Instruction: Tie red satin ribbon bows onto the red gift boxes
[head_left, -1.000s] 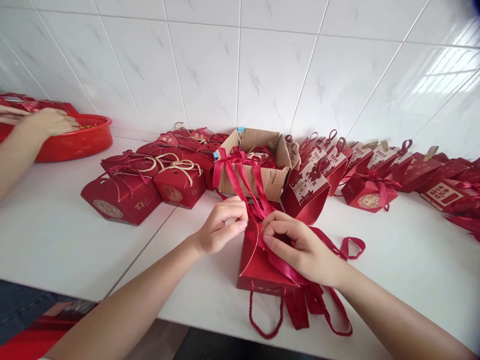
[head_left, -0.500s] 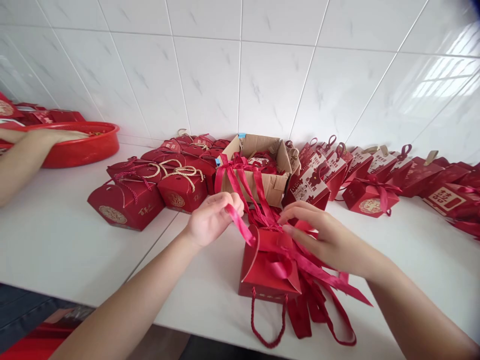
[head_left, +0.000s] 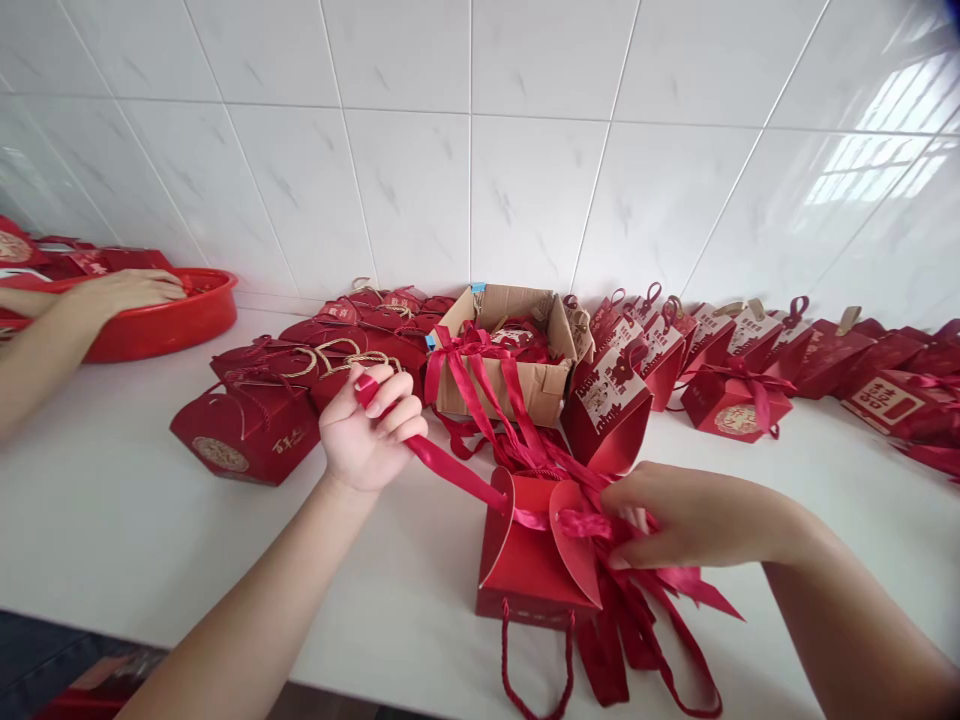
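A small red gift box (head_left: 536, 570) with notched flaps stands on the table, a twisted cord handle hanging at its front. A pink-red satin ribbon (head_left: 457, 472) runs through holes in its upper flaps. Raised to the left of the box, my left hand (head_left: 373, 425) is closed around one end of that ribbon, which is stretched taut. My right hand (head_left: 686, 515) is beside the right flap, thumb and index finger apart, with the ribbon passing between them. Its other fingers are partly hidden. Loose ribbons (head_left: 637, 620) lie beneath and beside my right hand.
Behind the box is an open cardboard carton (head_left: 525, 385) with ribbons draped over its edge. Closed red boxes (head_left: 255, 425) cluster on the left, and more boxes (head_left: 615, 400) line the tiled wall on the right. Another person's hand (head_left: 124, 295) reaches into a red basin (head_left: 202, 315).
My left hand has moved left and up with the ribbon end, pulling it through the flaps. The ribbon loop has shrunk and the flaps stand closer. My right hand has shifted right and down.
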